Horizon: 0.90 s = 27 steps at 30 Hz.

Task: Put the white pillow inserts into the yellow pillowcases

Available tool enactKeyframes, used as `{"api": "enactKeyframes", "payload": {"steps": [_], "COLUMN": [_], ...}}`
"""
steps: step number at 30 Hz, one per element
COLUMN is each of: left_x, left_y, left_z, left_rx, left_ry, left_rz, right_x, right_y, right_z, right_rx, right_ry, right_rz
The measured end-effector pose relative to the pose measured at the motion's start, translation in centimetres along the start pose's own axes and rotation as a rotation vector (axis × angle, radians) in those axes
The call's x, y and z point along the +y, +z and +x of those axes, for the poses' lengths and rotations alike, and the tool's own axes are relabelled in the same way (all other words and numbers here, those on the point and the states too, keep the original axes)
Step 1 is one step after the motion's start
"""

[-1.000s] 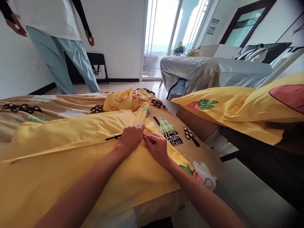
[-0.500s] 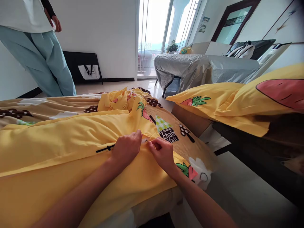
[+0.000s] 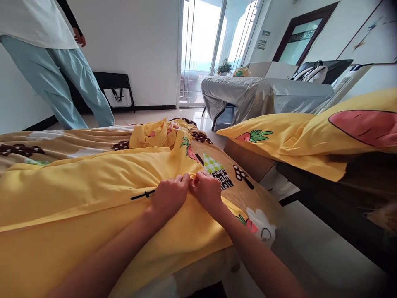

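Note:
A yellow bedding cover [image 3: 87, 174] printed with carrots lies spread across the bed in front of me. My left hand [image 3: 172, 194] is closed on its edge, the fingers gathering the cloth into creases. Right beside it, my right hand [image 3: 207, 190] pinches the same edge, and the two hands touch or nearly touch. Whatever sits between the fingertips is hidden. To the left of my left hand a thin black printed mark shows on the cloth. Beyond my hands, part of the cover is bunched in a heap.
Under the cover is a brown patterned sheet [image 3: 257, 198]. A yellow carrot-print pillow [image 3: 297, 132] rests at the right above a cardboard box [image 3: 248, 157]. A person [image 3: 56, 66] stands beyond the bed at the left. A plastic-covered table [image 3: 242, 91] stands by the window.
My right hand has moved left and up against my left hand, closing the small gap where something pale showed. The standing person has shifted slightly to the right.

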<state>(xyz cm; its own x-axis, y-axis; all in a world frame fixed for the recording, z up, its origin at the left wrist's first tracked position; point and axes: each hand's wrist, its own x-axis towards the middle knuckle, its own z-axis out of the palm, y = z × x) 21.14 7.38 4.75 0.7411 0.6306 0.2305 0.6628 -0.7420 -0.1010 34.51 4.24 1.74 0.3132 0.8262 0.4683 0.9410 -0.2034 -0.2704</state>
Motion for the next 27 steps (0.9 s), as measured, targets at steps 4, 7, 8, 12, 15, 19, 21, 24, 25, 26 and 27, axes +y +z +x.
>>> {"api": "enactKeyframes", "payload": {"steps": [4,7,8,12,15,19,21,24,25,26,27], "left_x": [-0.2,-0.6,-0.6,-0.7,-0.7,-0.8,-0.9,-0.9,-0.9,-0.9,-0.9], "left_y": [-0.2,-0.5,-0.5,-0.6,-0.4,-0.2,-0.3,-0.4,-0.4,-0.5,-0.6], "left_z": [0.1,0.3,0.3,0.5,0.5,0.3,0.3,0.4,0.5,0.6,0.6], "left_rx": [-0.008,-0.009,-0.013,-0.012,0.015,0.002,-0.011,-0.015,-0.01,-0.001,0.014], "left_ry": [-0.016,-0.052,-0.049,0.004,0.025,0.025,0.013,-0.012,-0.021,-0.027,-0.026], "left_rz": [0.002,-0.002,-0.002,-0.007,-0.027,-0.016,-0.008,-0.015,-0.024,-0.035,-0.046], "right_x": [-0.4,-0.2,-0.2,-0.4,-1.1,-1.5,-1.3,-0.8,-0.7,-0.6,-0.5], "right_y": [-0.4,-0.7,-0.8,-0.5,-0.2,-0.6,-1.2,-2.3,-2.6,-2.8,-3.0], "right_z": [1.0,1.0,0.9,0.2,0.2,1.0,1.5,1.8,1.9,1.9,1.8], "right_rx": [-0.046,-0.058,-0.052,-0.02,-0.032,-0.135,-0.173,-0.185,-0.171,-0.15,-0.123], "right_ry": [0.063,0.071,0.055,-0.029,-0.077,-0.089,-0.056,-0.014,-0.008,-0.008,-0.013], "right_rz": [-0.063,-0.085,-0.1,-0.155,-0.191,-0.255,-0.259,-0.258,-0.264,-0.272,-0.275]}}
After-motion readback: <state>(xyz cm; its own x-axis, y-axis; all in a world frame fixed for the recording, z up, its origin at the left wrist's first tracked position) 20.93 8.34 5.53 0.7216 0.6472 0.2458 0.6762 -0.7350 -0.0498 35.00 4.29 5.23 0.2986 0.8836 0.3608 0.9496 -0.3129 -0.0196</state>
